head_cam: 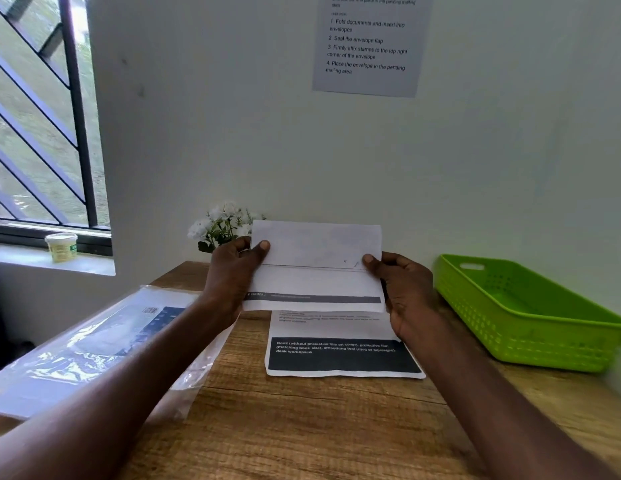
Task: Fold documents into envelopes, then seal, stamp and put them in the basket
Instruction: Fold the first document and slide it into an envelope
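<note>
A folded white document [316, 268] is held up above the wooden desk [302, 427], its folded-over edge running across the middle and a dark grey band near its bottom. My left hand [233, 271] grips its left edge, thumb on the front. My right hand [402, 289] grips its right edge the same way. Below it, flat on the desk, lies another printed sheet [340, 351] with a dark text block. A green plastic basket [531, 317] stands at the right with nothing visible inside.
A clear plastic sleeve with printed papers [94, 344] lies on the left of the desk. A small white flower plant [222, 226] stands against the wall behind the document. An instruction sheet [368, 43] hangs on the wall. A small tub [61, 247] sits on the windowsill.
</note>
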`<state>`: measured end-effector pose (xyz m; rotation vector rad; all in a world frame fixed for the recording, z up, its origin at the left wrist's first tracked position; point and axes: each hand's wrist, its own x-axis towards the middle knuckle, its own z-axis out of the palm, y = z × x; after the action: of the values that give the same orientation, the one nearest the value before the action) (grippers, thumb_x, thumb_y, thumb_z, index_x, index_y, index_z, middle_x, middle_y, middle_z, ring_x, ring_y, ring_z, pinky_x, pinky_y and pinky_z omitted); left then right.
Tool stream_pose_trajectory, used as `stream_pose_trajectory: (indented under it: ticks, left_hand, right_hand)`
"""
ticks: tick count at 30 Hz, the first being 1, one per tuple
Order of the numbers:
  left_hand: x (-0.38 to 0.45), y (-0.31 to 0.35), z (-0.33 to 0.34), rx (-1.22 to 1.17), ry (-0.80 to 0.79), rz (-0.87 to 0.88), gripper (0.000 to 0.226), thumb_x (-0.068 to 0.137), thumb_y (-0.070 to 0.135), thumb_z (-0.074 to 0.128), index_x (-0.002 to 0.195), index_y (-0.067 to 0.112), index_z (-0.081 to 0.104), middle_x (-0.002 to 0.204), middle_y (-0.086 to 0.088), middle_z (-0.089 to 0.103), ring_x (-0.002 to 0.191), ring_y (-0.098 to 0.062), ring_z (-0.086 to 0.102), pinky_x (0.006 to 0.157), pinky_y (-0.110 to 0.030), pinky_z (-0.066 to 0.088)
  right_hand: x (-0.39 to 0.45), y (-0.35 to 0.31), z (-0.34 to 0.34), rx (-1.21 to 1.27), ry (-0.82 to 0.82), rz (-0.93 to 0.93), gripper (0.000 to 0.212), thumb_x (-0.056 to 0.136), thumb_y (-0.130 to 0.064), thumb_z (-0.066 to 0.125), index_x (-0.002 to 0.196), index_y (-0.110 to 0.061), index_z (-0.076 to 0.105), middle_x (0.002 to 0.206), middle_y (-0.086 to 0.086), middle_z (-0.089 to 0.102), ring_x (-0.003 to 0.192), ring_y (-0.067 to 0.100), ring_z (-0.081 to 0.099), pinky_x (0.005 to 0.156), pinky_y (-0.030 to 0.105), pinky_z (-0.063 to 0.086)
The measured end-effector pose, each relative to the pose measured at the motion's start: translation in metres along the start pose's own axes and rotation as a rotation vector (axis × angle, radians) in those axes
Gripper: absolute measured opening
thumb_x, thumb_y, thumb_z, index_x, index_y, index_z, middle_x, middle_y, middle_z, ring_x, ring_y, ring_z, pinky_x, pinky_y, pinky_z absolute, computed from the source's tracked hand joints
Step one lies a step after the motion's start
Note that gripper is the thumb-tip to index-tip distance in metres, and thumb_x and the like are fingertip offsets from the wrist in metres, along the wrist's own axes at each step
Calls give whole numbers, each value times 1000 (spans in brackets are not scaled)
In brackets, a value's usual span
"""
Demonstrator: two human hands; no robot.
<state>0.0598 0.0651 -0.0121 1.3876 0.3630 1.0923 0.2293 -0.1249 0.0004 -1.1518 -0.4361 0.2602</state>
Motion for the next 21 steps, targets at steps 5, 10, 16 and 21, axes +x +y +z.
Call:
stream_pose_trajectory:
  ticks: [5,10,16,21]
  left_hand:
    - [-1,-2,2,18,-93,-22,28,88,13,80,115,6,73,103,-9,81,93,-26,79,73,-30,64]
    - [2,-5,3,41,-35,20,24,89,1,75,112,7,73,102,-9,81,94,-25,78,83,-35,63]
    - [3,0,-1,-8,-29,-14,28,92,-5,63,92,17,80,100,-6,79,80,-25,75,59,-32,59]
    - [-1,11,2,-88,-1,-94,31,94,7,54,84,15,83,99,-12,78,82,-29,74,57,-33,58]
  right_hand:
    - [1,-4,-4,31,48,-12,18,76,-2,86,84,-11,73,92,14,77,87,32,73,85,43,62]
    - [5,-3,-4,-60,5,-77,25,79,6,79,91,-15,74,99,13,77,93,33,74,85,42,62]
    - [5,-4,-5,39,-50,-63,40,79,17,62,68,-17,79,89,17,75,84,35,67,81,48,54]
    - [5,-8,-6,28,-51,47,28,78,3,61,72,-14,81,89,16,76,76,30,69,77,46,59]
